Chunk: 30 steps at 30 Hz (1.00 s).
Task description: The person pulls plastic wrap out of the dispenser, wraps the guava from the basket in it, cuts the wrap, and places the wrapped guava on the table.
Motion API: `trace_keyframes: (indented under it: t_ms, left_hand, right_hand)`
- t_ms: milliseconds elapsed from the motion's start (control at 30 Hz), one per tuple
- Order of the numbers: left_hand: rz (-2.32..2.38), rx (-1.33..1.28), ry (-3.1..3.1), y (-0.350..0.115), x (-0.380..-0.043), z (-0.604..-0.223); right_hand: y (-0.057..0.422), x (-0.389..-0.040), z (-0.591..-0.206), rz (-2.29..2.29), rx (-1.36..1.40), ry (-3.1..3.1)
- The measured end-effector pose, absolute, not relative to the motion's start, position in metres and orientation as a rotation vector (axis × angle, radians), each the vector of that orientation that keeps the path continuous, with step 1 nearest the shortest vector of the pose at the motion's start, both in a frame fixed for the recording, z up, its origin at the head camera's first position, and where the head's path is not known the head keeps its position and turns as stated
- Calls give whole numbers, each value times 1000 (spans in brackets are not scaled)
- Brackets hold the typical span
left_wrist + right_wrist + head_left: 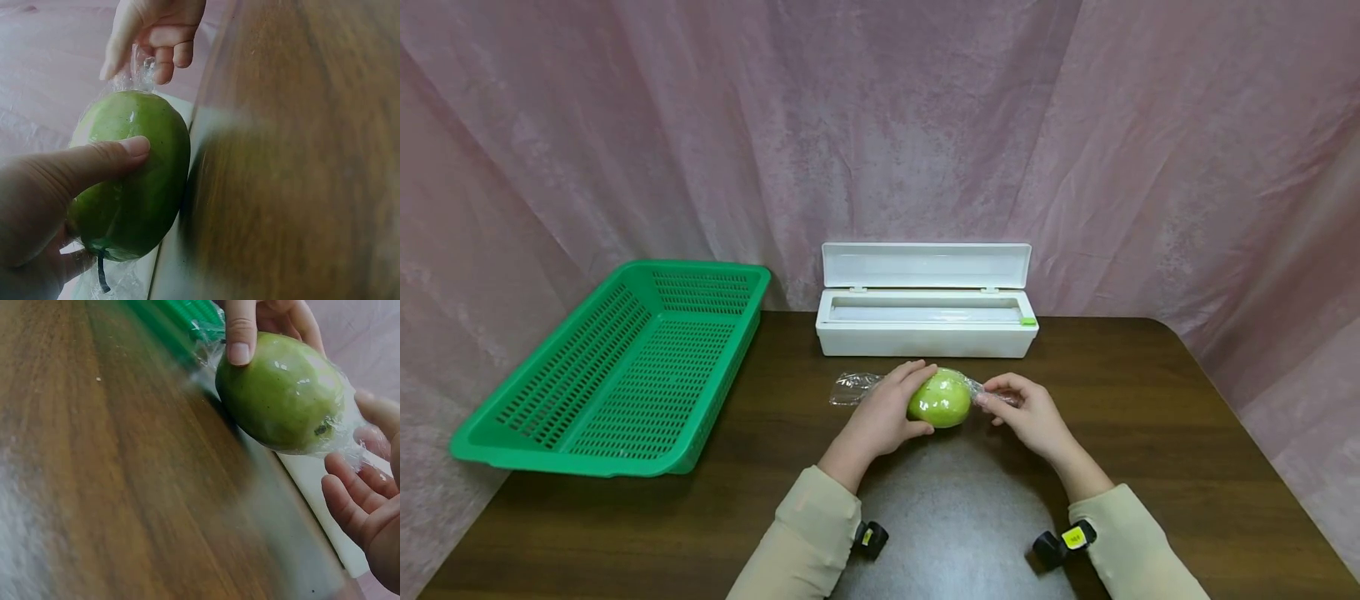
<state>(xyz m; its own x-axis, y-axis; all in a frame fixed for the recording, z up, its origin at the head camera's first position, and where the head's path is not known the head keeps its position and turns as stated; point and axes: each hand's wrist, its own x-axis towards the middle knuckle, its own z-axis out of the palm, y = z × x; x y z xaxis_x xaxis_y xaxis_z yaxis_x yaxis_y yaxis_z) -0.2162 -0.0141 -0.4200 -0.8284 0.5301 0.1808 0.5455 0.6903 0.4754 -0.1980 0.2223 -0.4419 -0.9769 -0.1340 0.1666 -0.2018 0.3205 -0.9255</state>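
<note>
A green apple, covered in clear plastic wrap, lies on its side over the middle of the table. My left hand grips its left part, thumb across the near face and fingers around the far side. In the left wrist view the apple's dark stem points out below that hand. My right hand pinches the gathered wrap at the apple's right end, thumb against fingers. The right wrist view shows the dark blossom end under the wrap, facing my right hand. A loose tail of film spreads out on the left.
Behind the apple stands a white wrap dispenser with its lid raised and a green slider at its right end. A green plastic basket sits at the left. Pink curtain hangs behind the brown table.
</note>
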Motion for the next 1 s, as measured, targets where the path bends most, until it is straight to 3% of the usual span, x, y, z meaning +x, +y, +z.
trace_keyframes:
  t_ms: [1000]
  left_hand:
    - [-784, -876, -2884, -14, -216, -420]
  right_hand:
    - [216, -196, -448, 1434, 352, -2552]
